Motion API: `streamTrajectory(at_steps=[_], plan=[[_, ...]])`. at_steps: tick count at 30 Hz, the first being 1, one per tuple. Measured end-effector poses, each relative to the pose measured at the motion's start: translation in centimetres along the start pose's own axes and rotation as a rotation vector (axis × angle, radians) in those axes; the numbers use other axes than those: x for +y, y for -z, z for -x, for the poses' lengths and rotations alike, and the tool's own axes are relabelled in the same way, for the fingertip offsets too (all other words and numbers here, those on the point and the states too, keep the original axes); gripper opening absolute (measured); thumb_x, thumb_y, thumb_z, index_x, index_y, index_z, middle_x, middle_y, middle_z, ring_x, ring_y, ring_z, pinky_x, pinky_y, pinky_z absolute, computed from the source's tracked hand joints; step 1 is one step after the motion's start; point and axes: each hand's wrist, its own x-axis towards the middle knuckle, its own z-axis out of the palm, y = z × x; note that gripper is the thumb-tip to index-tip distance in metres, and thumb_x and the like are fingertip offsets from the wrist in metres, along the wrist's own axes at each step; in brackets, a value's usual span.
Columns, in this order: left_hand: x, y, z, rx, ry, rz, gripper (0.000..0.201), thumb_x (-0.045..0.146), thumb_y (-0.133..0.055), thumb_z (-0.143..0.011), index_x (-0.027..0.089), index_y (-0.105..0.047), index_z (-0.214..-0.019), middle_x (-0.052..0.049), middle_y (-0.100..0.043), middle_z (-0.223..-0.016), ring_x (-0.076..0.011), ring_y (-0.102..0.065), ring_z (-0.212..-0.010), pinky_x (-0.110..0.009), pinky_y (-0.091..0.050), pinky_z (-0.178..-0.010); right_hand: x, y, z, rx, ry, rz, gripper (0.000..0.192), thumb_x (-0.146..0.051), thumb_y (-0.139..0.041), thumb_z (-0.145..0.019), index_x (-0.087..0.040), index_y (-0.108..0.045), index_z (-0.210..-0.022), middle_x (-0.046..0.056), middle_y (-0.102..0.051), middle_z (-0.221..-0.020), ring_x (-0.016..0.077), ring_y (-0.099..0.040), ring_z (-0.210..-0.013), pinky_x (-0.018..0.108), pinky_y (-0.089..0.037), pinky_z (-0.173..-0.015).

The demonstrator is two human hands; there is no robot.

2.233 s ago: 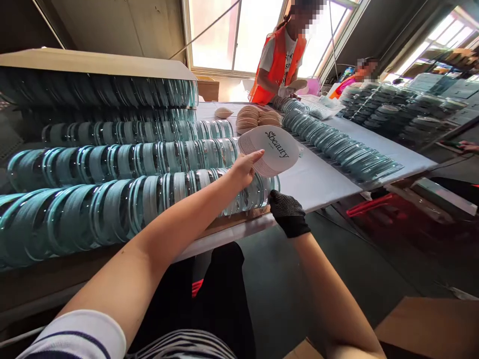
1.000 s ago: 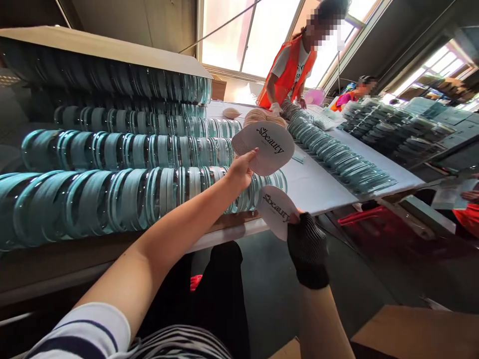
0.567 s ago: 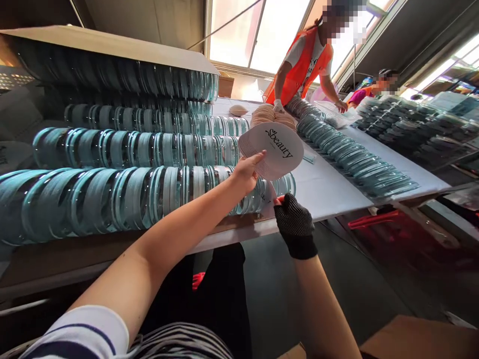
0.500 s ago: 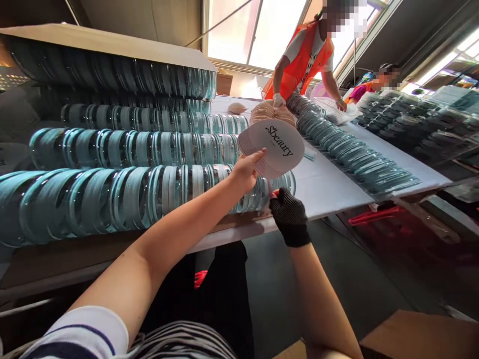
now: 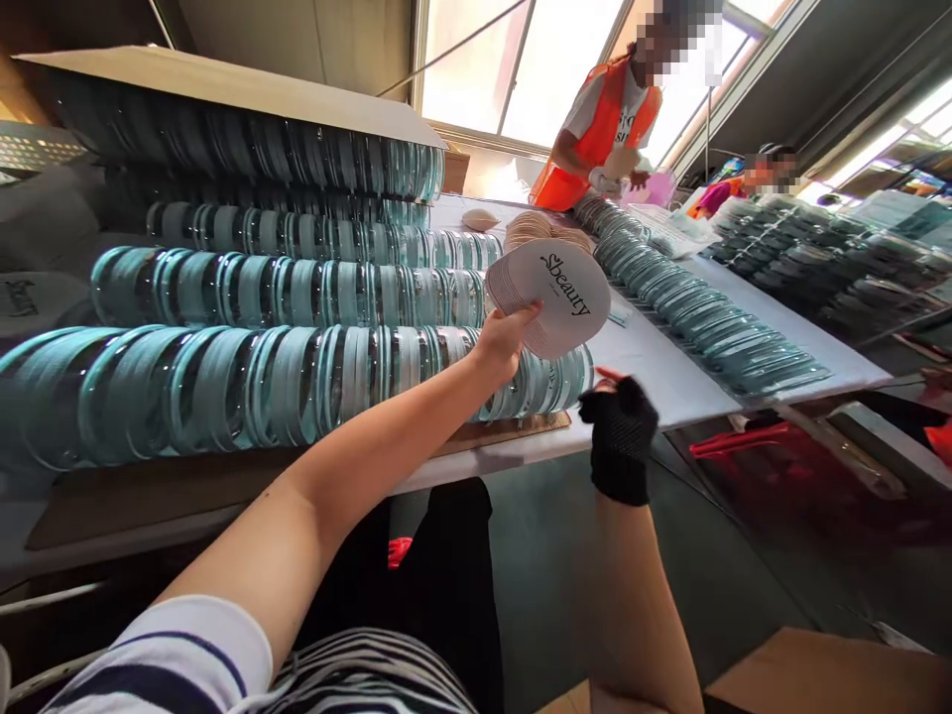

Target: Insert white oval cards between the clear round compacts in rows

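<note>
Moved: our gloved right hand (image 5: pixel 619 424) came off the near row of teal cases (image 5: pixel 297 382), empty, fingers loose.
Left hand (image 5: pixel 504 340): we gripped the card stack (image 5: pixel 554 295).
Left: many cards remained.

Far end of table: co-worker in orange vest (image 5: pixel 595 139), standing by window (image 5: pixel 521 69).
Centre, far: tan pads (image 5: pixel 539 230), stacked; one single pad (image 5: pixel 480 219) just to their left.
Right side of table: long overlapped row of teal cases (image 5: pixel 706 317) on white tabletop (image 5: pixel 773 307).
Far right: 2nd seated person (image 5: pixel 744 178); dark stacked trays (image 5: pixel 825 268).
Under table edge, right: red crate (image 5: pixel 751 446).
Bottom right: cardboard (image 5: pixel 818 674).
</note>
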Motion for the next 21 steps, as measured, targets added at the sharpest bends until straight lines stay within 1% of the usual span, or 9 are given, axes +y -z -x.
streamTrajectory(at_steps=[2, 3, 5, 8, 12, 14, 16, 18, 21], plan=[[0.3, 0.1, 1.0, -0.065, -0.008, -0.029, 0.018, 0.012, -0.076, -0.066, 0.017, -0.070, -0.083, -0.003, -0.074, -0.087, -0.0233, -0.067, -0.104, -0.037, -0.047, -0.099, -1.5, 0.1, -1.3, 0.189, 0.195, 0.181, 0.058, -0.046, -0.047, -0.086, -0.016, -0.049, -0.136, 0.011, -0.067, -0.104, 0.0170, -0.064, -0.080, 0.030, -0.052, -0.067], [0.5, 0.3, 1.7, -0.099, -0.009, -0.049, 0.017, 0.014, -0.076, -0.067, 0.018, -0.071, -0.084, -0.003, -0.074, -0.085, -0.0235, -0.068, -0.100, -0.037, -0.049, -0.096, -2.2, -0.1, -1.7, 0.211, 0.266, 0.301, 0.060, -0.047, -0.044, -0.089, -0.017, -0.045, -0.141, 0.014, -0.063, -0.119, 0.0207, -0.065, -0.096, 0.036, -0.054, -0.077], [1.0, 0.7, 3.2, -0.116, -0.010, -0.102, 0.016, 0.018, -0.075, -0.069, 0.018, -0.071, -0.084, -0.003, -0.073, -0.082, -0.0241, -0.068, -0.093, -0.038, -0.051, -0.089, -3.4, -0.9, -1.6, 0.198, 0.397, 0.550, 0.062, -0.047, -0.042, -0.092, -0.017, -0.041, -0.145, 0.018, -0.052, -0.139, 0.0273, -0.055, -0.122, 0.046, -0.049, -0.093], [1.7, 1.7, 5.1, -0.075, -0.053, -0.179, 0.014, 0.020, -0.074, -0.070, 0.018, -0.071, -0.084, -0.004, -0.073, -0.082, -0.0237, -0.068, -0.087, -0.038, -0.052, -0.085, -4.5, -3.3, 0.1, 0.206, 0.596, 0.735, 0.063, -0.045, -0.042, -0.093, -0.015, -0.038, -0.148, 0.020, -0.041, -0.147, 0.0322, -0.039, -0.138, 0.052, -0.041, -0.103], [2.1, 2.8, 5.7, -0.109, 0.000, -0.227, 0.020, 0.022, -0.075, -0.068, 0.018, -0.071, -0.087, -0.005, -0.073, -0.085, -0.0246, -0.067, -0.086, -0.039, -0.052, -0.084, -4.9, -5.0, 1.9, 0.391, 0.552, 0.628, 0.063, -0.047, -0.036, -0.094, -0.008, -0.039, -0.144, 0.023, -0.050, -0.135, 0.0305, -0.052, -0.125, 0.046, -0.046, -0.098], [2.6, 3.2, 5.2, -0.088, 0.018, -0.216, 0.022, 0.025, -0.078, -0.066, 0.018, -0.071, -0.086, -0.005, -0.073, -0.083, -0.0256, -0.068, -0.089, -0.039, -0.052, -0.083, -4.7, -3.9, 2.8, 0.557, 0.525, 0.556, 0.066, -0.050, -0.033, -0.095, -0.005, -0.040, -0.143, 0.023, -0.052, -0.133, 0.0298, -0.055, -0.120, 0.044, -0.049, -0.095], [3.5, 3.3, 4.2, -0.046, -0.040, -0.177, 0.022, 0.025, -0.078, -0.066, 0.019, -0.071, -0.086, -0.005, -0.073, -0.085, -0.0255, -0.067, -0.094, -0.038, -0.052, -0.085, -3.9, -1.9, 4.6, 0.640, 0.503, 0.591, 0.065, -0.053, -0.035, -0.096, -0.007, -0.044, -0.141, 0.023, -0.055, -0.131, 0.0297, -0.059, -0.114, 0.043, -0.051, -0.090], [4.6, 3.1, 3.0, -0.012, -0.111, -0.121, 0.020, 0.022, -0.077, -0.069, 0.020, -0.071, -0.088, -0.004, -0.074, -0.091, -0.0247, -0.066, -0.101, -0.038, -0.050, -0.090, -2.7, 0.0, 7.4, 0.579, 0.456, 0.742, 0.059, -0.052, -0.040, -0.096, -0.010, -0.054, -0.134, 0.021, -0.063, -0.121, 0.0286, -0.065, -0.099, 0.040, -0.053, -0.080], [5.6, 3.0, 1.6, 0.002, -0.138, -0.035, 0.020, 0.014, -0.073, -0.071, 0.019, -0.072, -0.090, -0.004, -0.075, -0.093, -0.0235, -0.064, -0.108, -0.038, -0.047, -0.098, -0.8, 1.1, 11.2, 0.338, 0.457, 0.947, 0.045, -0.044, -0.042, -0.098, -0.012, -0.063, -0.122, 0.017, -0.072, -0.100, 0.0229, -0.067, -0.072, 0.032, -0.050, -0.063]])
